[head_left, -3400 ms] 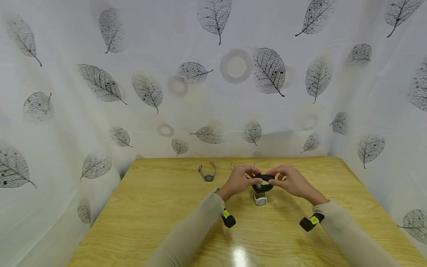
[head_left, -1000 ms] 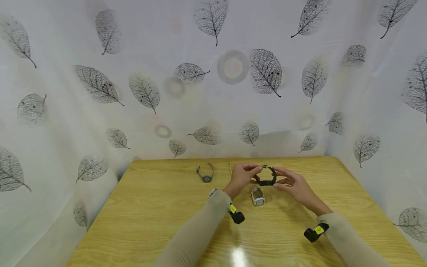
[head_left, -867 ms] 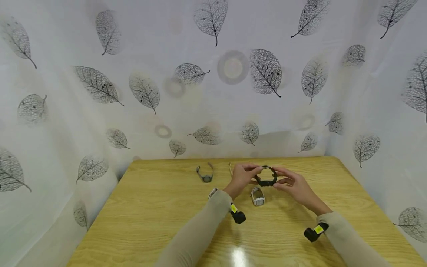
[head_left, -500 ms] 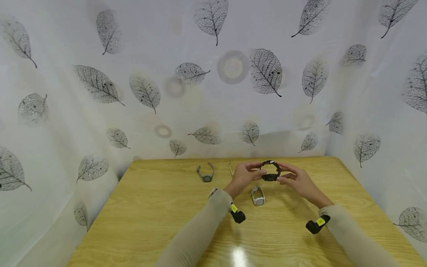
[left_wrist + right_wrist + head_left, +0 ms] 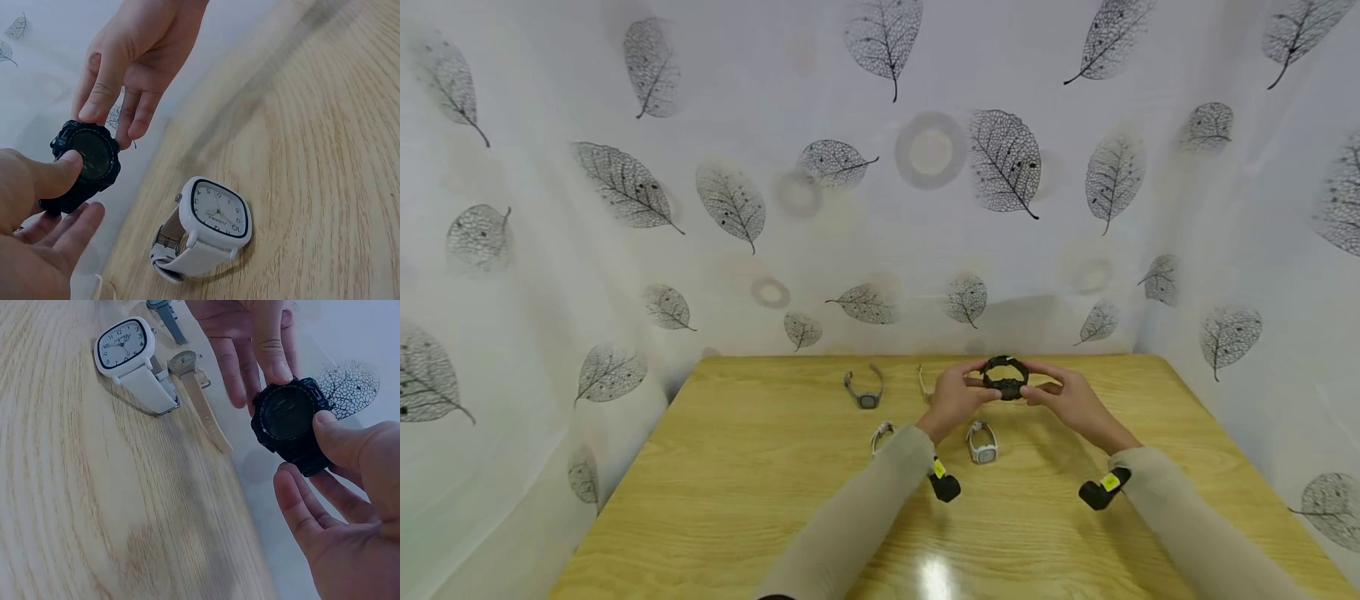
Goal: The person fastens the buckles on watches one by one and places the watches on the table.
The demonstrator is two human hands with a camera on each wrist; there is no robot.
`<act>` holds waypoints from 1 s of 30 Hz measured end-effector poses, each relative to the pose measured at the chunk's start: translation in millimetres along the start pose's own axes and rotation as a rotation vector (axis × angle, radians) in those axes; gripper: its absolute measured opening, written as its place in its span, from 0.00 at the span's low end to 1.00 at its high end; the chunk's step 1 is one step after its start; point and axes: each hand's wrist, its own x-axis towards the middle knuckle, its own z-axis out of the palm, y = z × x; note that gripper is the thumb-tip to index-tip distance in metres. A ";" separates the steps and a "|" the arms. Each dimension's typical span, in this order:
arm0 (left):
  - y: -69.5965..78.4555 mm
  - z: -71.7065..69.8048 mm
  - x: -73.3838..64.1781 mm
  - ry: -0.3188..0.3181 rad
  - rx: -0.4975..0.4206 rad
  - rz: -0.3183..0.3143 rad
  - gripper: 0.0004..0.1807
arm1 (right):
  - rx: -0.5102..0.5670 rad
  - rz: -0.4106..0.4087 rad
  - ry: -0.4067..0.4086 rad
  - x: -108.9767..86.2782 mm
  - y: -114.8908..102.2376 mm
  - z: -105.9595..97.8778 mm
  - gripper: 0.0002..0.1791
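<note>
Currently both hands pinch the black watch (image 5: pixel 1006 382) between them, held up above the tabletop (image 5: pixel 737 492) near its far edge. Left hand (image 5: pixel 957 397): the thumb lies on the watch case, other fingers (image 5: pixel 75 231) loosely extended under it, as the left wrist view shows. Right hand (image 5: pixel 1070 400): thumb on the case edge, remaining fingers (image 5: pixel 300 512) curved below the strap, per the right wrist view. In that view the dark round dial faces the camera; the strap looks closed into a loop in the head view.

Just below the hands, the white watch (image 5: pixel 982 443) with a squarish face rests on the tabletop, standing on its curled strap, dial tilted up. In the right wrist view it sits beside a small beige-strap watch (image 5: pixel 194 394) lying flat, the two close together; whether they touch is unclear. A white-strap piece (image 5: pixel 881 435) lies just left of the left forearm, partly hidden by the sleeve. Farther left and back, well apart from the hands, a grey watch (image 5: pixel 865 392) sits with its strap ends up. Both forearms wear beige sleeves with a black wrist camera on each. Leaf-print white cloth (image 5: pixel 625 183) hangs behind and beside the tabletop.
</note>
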 end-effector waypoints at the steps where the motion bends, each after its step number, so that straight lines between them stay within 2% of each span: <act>1: -0.1 1.7 1.3 0.009 0.020 0.001 0.33 | -0.008 0.008 0.005 0.8 1.3 -0.3 0.34; 7: -1.8 8.7 6.9 0.061 0.111 0.006 0.29 | -0.056 0.029 0.048 5.5 8.4 -0.2 0.33; 11: -6.9 12.5 10.5 0.075 0.123 0.008 0.28 | -0.077 0.027 0.073 9.3 13.4 1.8 0.30; 16: -11.5 17.3 14.7 0.084 0.113 -0.028 0.28 | -0.039 0.052 0.075 13.9 20.6 3.6 0.29; 21: -12.6 21.9 18.8 0.073 0.101 -0.078 0.29 | -0.041 0.082 0.065 16.6 27.7 3.5 0.29; 25: -13.8 21.9 23.1 0.052 0.132 -0.077 0.29 | -0.081 0.104 0.066 19.3 31.8 3.1 0.29; 30: -16.8 20.1 30.1 0.025 0.177 -0.070 0.25 | -0.065 0.120 0.048 22.0 35.0 1.8 0.29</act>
